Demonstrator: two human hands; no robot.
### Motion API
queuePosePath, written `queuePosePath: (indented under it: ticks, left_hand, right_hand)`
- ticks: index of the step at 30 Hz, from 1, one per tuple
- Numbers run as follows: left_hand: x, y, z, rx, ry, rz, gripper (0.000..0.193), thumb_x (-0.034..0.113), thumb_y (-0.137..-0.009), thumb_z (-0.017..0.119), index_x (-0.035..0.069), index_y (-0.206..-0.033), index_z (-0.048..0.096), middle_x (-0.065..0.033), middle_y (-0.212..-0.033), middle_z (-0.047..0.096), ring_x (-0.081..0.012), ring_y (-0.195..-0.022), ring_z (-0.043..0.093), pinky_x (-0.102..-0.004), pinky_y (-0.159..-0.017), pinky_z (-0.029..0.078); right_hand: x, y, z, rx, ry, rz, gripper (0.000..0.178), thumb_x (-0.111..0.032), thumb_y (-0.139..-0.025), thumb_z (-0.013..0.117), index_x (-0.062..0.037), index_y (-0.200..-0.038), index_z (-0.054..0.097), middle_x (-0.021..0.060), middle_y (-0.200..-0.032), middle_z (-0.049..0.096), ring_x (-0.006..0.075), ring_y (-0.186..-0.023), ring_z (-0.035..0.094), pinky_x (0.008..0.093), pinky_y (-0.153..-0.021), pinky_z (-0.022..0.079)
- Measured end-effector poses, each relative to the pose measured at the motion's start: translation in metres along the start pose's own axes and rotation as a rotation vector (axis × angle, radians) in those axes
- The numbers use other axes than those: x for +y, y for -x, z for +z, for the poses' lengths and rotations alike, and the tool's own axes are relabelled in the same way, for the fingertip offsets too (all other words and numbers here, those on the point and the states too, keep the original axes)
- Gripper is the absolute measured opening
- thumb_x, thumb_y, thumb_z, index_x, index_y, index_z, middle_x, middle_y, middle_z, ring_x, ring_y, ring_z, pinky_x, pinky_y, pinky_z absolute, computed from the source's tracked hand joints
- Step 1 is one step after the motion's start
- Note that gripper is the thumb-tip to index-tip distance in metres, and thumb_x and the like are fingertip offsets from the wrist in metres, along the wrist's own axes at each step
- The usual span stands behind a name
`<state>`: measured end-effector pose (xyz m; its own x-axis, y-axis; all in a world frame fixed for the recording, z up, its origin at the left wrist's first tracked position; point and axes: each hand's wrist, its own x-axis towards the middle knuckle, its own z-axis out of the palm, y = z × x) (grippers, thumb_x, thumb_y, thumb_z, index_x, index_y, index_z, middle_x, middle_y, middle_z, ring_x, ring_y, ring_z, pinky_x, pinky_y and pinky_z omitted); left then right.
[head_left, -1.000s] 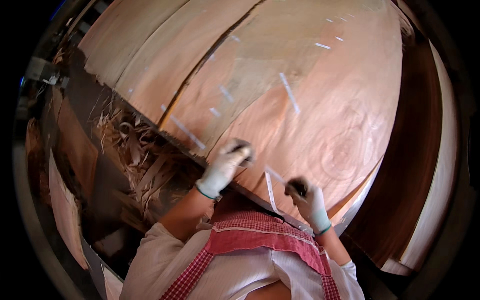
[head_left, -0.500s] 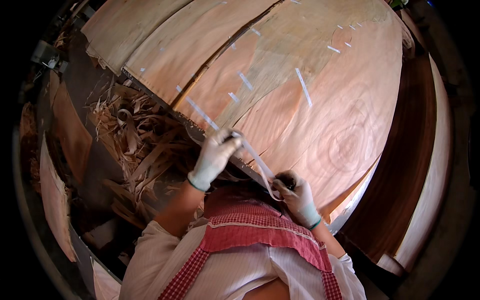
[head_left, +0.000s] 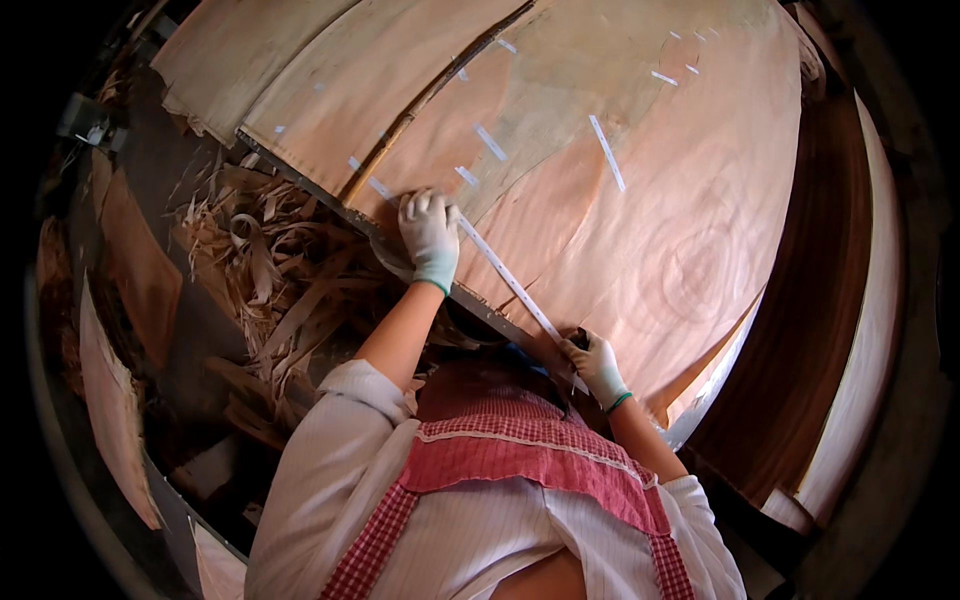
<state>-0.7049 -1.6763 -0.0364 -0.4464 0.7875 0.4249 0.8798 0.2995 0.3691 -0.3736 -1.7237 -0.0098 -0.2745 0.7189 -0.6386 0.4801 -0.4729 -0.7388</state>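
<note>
Head view: person bends over a large wood veneer sheet (head_left: 640,230) lying on a workbench (head_left: 470,300). Left hand (head_left: 430,235), in a pale glove, presses flat with fingers spread on the near edge of the sheet, holding down the upper end of a long white tape strip (head_left: 510,280). Right hand (head_left: 597,365), also gloved, is closed in a pinch on the strip's lower end, close to the same near edge. Strip runs taut and straight between both hands, along a split in the veneer.

Judged step: laying tape over a crack; next move likely calls for pressing the strip down along its length without wrinkles.

Veneer is thin, pinkish-tan, with ringed grain; several shorter tape patches (head_left: 606,152) already cross other seams. Curled veneer offcuts (head_left: 270,290), dry and ribbon-like, pile beyond the bench's left edge.
</note>
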Motion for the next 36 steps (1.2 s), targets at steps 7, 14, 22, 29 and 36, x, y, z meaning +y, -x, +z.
queuePosePath:
  ticks: [7, 14, 22, 29, 36]
  left_hand:
    - [0.104, 0.152, -0.047, -0.645, -0.012, 0.735, 0.064, 0.046, -0.094, 0.042, -0.002, -0.137, 0.043, -0.021, -0.147, 0.037, -0.0317, -0.139, 0.031, -0.0456, -0.117, 0.017]
    - [0.091, 0.083, -0.034, -0.66, 0.416, 0.334, 0.04, 0.019, -0.087, 0.057, -0.002, -0.121, 0.055, -0.0215, -0.129, 0.054, -0.0342, -0.124, 0.048, -0.0452, -0.11, 0.032]
    - [0.062, -0.058, 0.039, -0.531, 0.05, 0.475, 0.058, 0.027, -0.092, 0.053, 0.002, -0.142, 0.036, -0.0144, -0.148, 0.036, -0.0283, -0.139, 0.03, -0.0387, -0.117, 0.018]
    - [0.07, -0.06, 0.044, -0.559, -0.15, 0.537, 0.057, 0.035, -0.095, 0.048, 0.001, -0.14, 0.039, -0.0147, -0.147, 0.037, -0.0287, -0.139, 0.03, -0.0386, -0.117, 0.02]
    - [0.074, -0.056, 0.046, -0.492, -0.164, 0.544, 0.049, 0.026, -0.096, 0.046, 0.002, -0.138, 0.042, -0.0139, -0.147, 0.039, -0.0275, -0.138, 0.033, -0.0397, -0.117, 0.021]
  right_hand:
    - [-0.01, -0.002, -0.007, -0.041, 0.248, -0.129, 0.019, -0.02, -0.089, 0.064, -0.0007, -0.09, 0.063, 0.0099, -0.07, 0.062, 0.0161, -0.059, 0.054, 0.0329, -0.056, 0.045]
    - [-0.123, -0.117, -0.065, 0.069, 0.366, -0.418, 0.027, -0.023, -0.088, 0.06, 0.0042, -0.085, 0.061, 0.0124, -0.069, 0.065, 0.0187, -0.061, 0.06, 0.0326, -0.059, 0.046]
    - [-0.183, -0.212, 0.016, 0.2, 0.694, -0.547, 0.021, -0.018, -0.082, 0.065, -0.0005, -0.094, 0.065, 0.0237, -0.09, 0.066, 0.0404, -0.086, 0.062, 0.0453, -0.075, 0.05]
    - [-0.172, -0.201, -0.026, 0.0, 0.459, -0.329, 0.023, -0.018, -0.079, 0.071, 0.0043, -0.082, 0.063, 0.0077, -0.068, 0.062, 0.0161, -0.063, 0.059, 0.0333, -0.06, 0.048]
    - [-0.195, -0.197, -0.077, 0.198, 0.922, -0.348, 0.017, -0.014, -0.087, 0.06, -0.0002, -0.095, 0.065, 0.0186, -0.086, 0.068, 0.0332, -0.076, 0.067, 0.0409, -0.064, 0.052]
